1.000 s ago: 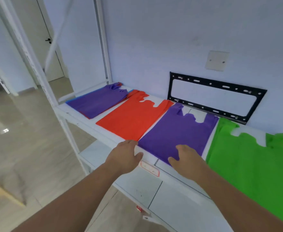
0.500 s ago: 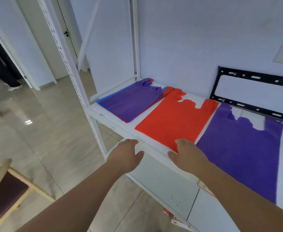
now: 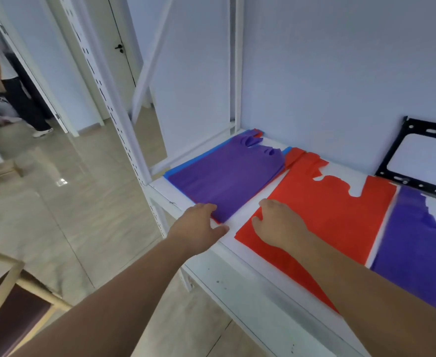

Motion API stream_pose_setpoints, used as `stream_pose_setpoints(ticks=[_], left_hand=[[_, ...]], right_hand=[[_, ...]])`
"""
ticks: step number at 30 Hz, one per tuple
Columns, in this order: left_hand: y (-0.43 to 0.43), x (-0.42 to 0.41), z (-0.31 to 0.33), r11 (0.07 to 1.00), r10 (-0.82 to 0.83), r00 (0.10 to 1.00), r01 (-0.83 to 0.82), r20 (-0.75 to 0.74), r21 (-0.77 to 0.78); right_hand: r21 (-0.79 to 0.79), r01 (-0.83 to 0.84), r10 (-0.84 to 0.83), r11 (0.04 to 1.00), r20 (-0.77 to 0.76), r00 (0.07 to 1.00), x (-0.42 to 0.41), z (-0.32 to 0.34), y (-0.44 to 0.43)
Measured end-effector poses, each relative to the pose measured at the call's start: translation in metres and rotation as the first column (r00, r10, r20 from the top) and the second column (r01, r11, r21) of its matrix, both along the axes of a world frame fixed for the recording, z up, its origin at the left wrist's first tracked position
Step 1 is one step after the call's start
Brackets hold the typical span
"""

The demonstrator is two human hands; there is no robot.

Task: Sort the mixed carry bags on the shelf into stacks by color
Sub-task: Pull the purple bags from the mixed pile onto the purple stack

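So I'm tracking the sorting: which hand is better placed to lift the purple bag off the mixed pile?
Probably the left hand: its fingers touch the near corner of the purple bag on the mixed pile. The right hand rests flat on the red bag beside it.

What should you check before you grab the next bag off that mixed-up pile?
1. Left hand at the pile: ok, fingertips touch the near corner of the top purple bag.
2. Left hand gripping yet: not ok, fingers are open.
3. Right hand free to help: not ok, it lies flat on the red stack.
4. Pile still mixed: ok to continue, blue and red edges peek out under the purple bag.
5. Purple stack ready to receive it: ok, it lies flat on the shelf, right of the red one.
6. Only one bag pinched: cannot tell.
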State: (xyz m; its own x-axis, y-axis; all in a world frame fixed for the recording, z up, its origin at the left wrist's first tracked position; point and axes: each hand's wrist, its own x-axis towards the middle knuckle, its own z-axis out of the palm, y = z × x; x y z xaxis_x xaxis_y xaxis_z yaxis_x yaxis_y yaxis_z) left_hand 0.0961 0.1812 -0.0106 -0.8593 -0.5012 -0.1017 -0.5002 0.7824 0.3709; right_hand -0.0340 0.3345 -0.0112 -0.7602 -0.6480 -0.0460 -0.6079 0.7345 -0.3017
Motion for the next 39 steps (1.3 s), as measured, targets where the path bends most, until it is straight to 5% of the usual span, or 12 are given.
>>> stream_pose_setpoints(ticks=[8, 11, 16, 28, 31, 33, 36, 39], left_hand=[[-0.034, -0.073, -0.017, 0.978, -0.178, 0.973, 0.192, 0.146, -0.088], [-0.06, -0.089, -0.026, 0.952, -0.272, 0.96, 0.278, 0.061, -0.131], [-0.105, -0.107, -0.032, 0.927, -0.37, 0.924, 0.373, -0.094, 0.024], [-0.15, -0.134, -0.039, 0.779, -0.557, 0.801, 0.595, -0.221, 0.196], [-0.152, -0.137, -0.039, 0.761, -0.574, 0.786, 0.616, -0.23, 0.204], [-0.154, -0.139, -0.04, 0.76, -0.572, 0.784, 0.617, -0.242, 0.204], [-0.155, -0.137, -0.04, 0.76, -0.563, 0.782, 0.617, -0.27, 0.203], [-0.152, -0.124, -0.029, 0.712, -0.552, 0.745, 0.655, -0.375, 0.253]], right_hand=[[-0.037, 0.15, -0.148, 0.988, 0.055, 0.987, -0.024, -0.012, -0.022], [-0.101, 0.231, -0.226, 0.968, 0.062, 0.972, -0.029, -0.02, -0.035], [-0.197, 0.349, -0.341, 0.916, 0.076, 0.937, -0.024, -0.029, -0.069], [-0.446, 0.683, -0.617, 0.578, 0.309, 0.724, 0.006, -0.037, -0.109], [-0.452, 0.803, -0.507, 0.389, 0.622, 0.596, 0.003, -0.021, -0.122], [-0.351, 0.897, -0.322, 0.269, 0.845, 0.427, 0.004, -0.009, -0.133], [-0.165, 0.956, -0.118, 0.242, 0.973, 0.198, 0.007, -0.006, -0.141], [-0.145, 0.959, 0.085, 0.242, 0.988, 0.128, 0.003, -0.01, -0.145]])
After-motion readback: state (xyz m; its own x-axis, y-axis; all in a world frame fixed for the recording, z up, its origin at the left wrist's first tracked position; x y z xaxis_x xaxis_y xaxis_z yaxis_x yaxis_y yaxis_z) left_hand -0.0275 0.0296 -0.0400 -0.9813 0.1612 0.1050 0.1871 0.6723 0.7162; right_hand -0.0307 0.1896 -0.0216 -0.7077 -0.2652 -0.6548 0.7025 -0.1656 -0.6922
